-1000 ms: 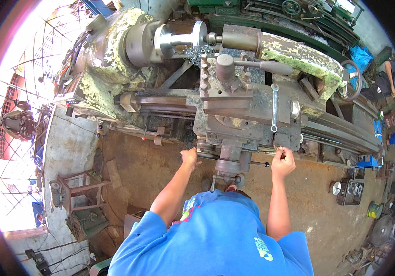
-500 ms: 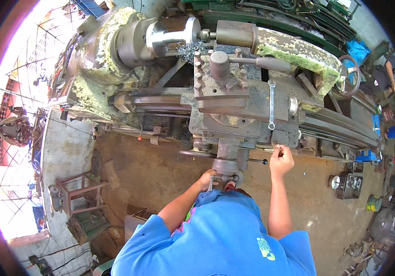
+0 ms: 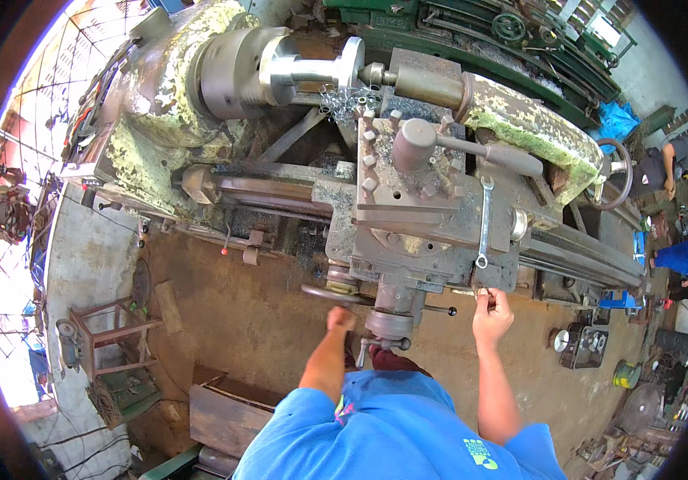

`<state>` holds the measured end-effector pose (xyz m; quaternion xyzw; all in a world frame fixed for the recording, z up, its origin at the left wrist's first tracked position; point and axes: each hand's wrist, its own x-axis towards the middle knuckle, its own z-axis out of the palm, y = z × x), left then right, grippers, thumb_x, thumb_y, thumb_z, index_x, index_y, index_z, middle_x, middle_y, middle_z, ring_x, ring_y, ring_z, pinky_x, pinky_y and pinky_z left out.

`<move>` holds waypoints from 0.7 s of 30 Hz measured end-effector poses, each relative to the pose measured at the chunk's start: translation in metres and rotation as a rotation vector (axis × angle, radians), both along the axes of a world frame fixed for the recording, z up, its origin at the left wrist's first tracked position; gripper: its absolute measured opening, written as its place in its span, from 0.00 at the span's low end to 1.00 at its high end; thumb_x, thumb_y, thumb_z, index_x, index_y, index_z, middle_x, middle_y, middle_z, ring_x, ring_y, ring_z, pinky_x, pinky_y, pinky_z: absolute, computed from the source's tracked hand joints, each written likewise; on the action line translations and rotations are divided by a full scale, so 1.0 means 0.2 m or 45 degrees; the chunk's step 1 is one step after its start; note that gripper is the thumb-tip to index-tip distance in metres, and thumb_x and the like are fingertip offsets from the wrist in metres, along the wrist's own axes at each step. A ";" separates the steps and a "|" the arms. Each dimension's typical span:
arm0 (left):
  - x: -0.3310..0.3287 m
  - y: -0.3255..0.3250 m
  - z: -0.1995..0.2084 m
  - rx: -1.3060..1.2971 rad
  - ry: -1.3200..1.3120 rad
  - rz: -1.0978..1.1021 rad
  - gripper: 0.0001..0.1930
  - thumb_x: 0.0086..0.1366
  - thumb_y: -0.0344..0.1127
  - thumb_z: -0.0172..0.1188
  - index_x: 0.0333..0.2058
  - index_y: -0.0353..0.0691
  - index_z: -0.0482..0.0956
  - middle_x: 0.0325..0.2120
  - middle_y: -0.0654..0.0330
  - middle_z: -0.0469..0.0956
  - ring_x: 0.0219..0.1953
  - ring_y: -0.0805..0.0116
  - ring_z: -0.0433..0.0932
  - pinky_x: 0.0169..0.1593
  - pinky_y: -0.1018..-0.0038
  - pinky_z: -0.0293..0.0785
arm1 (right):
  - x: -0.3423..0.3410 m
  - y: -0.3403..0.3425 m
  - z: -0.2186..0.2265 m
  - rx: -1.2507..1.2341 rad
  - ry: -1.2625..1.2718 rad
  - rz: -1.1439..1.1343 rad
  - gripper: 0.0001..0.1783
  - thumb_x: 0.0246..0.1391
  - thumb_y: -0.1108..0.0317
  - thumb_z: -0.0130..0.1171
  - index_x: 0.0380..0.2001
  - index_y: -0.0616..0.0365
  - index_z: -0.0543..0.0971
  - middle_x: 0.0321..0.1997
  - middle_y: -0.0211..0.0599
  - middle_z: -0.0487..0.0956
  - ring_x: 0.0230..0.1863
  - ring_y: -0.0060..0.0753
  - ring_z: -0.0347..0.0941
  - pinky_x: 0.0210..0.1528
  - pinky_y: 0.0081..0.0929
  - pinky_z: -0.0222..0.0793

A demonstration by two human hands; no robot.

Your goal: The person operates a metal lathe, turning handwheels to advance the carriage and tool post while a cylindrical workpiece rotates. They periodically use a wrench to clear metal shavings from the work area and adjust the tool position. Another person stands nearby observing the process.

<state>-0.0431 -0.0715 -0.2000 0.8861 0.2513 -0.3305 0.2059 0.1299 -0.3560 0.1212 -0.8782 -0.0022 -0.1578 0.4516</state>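
I am at a metal lathe. My left hand (image 3: 341,318) is just below the rim of the carriage handwheel (image 3: 336,295), smeared by motion, its fingers not clear. To its right is the cross-slide crank (image 3: 386,344), with no hand on it. My right hand (image 3: 491,320) pinches at the front edge of the carriage, just below a combination wrench (image 3: 484,228) lying there; what the fingertips hold is too small to make out. Farther back, a shiny spool-shaped metal workpiece (image 3: 316,70) sits between the chuck (image 3: 228,74) and the tailstock (image 3: 432,80).
Curled metal shavings (image 3: 345,102) hang below the workpiece. The tool post lever (image 3: 512,159) reaches to the right. A black-knobbed lever (image 3: 451,311) juts out between my hands. A metal frame stand (image 3: 116,336) is at left; a crate (image 3: 584,346) stands on the floor at right. People are at far right.
My left hand has let go of the cross-slide crank and moved left and forward to the carriage handwheel. My right hand stays at the carriage edge. The whole view has shifted slightly.
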 end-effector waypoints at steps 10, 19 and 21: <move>-0.14 0.26 0.90 0.165 -0.183 0.671 0.15 0.57 0.44 0.60 0.33 0.38 0.86 0.31 0.42 0.83 0.37 0.45 0.84 0.45 0.55 0.80 | 0.23 0.11 0.41 0.507 0.540 0.412 0.19 0.63 0.64 0.60 0.46 0.53 0.60 0.29 0.39 0.81 0.18 0.22 0.73 0.17 0.17 0.63; 0.00 -0.37 0.32 -0.447 -0.522 0.093 0.18 0.50 0.44 0.61 0.25 0.28 0.82 0.31 0.40 0.81 0.38 0.44 0.82 0.43 0.56 0.78 | 0.31 0.23 0.48 0.831 0.716 0.243 0.23 0.56 0.78 0.59 0.54 0.58 0.67 0.23 0.29 0.74 0.15 0.18 0.64 0.15 0.18 0.59; 0.04 -0.34 0.26 -0.479 -0.327 0.376 0.19 0.52 0.44 0.59 0.23 0.29 0.82 0.32 0.41 0.82 0.39 0.48 0.83 0.44 0.59 0.79 | 0.36 0.15 0.56 1.189 0.893 0.227 0.20 0.55 0.75 0.57 0.52 0.63 0.72 0.22 0.28 0.72 0.16 0.17 0.62 0.16 0.17 0.57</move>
